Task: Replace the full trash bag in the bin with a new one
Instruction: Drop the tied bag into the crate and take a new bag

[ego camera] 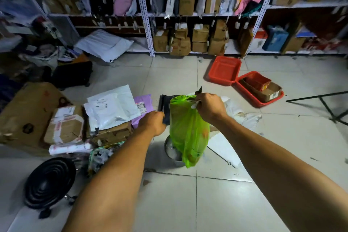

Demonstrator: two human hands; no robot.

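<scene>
**Green bag held up over the bin**

I see my right hand point(208, 107) closed tight on the top of a green bag point(188, 132). The bag is thin, shiny plastic, all crinkly, and it hangs down long and lumpy with brown things showing through. Its bottom tip dangles just over a small round bin point(172, 151) on the floor. The bin looks like grey metal with something pale and crumpled inside.

My left hand point(153, 123) is curled, with its fingers around the edge of something dark and flat point(165, 105), right beside the green bag. I think it is black plastic, but I cannot tell for sure.

The floor point(207, 203) is made of big pale square tiles, smooth and a bit dirty. To my left sits a pile of brown cardboard boxes point(64, 128) with tape on them, and soft white mail bags point(113, 109) on top. A black round thing point(49, 181) with rings sits near my left arm. Two red plastic trays point(225, 70) lie farther off, and one holds a cardboard box. Metal shelves point(145, 13) full of parcels stand at the back.
</scene>
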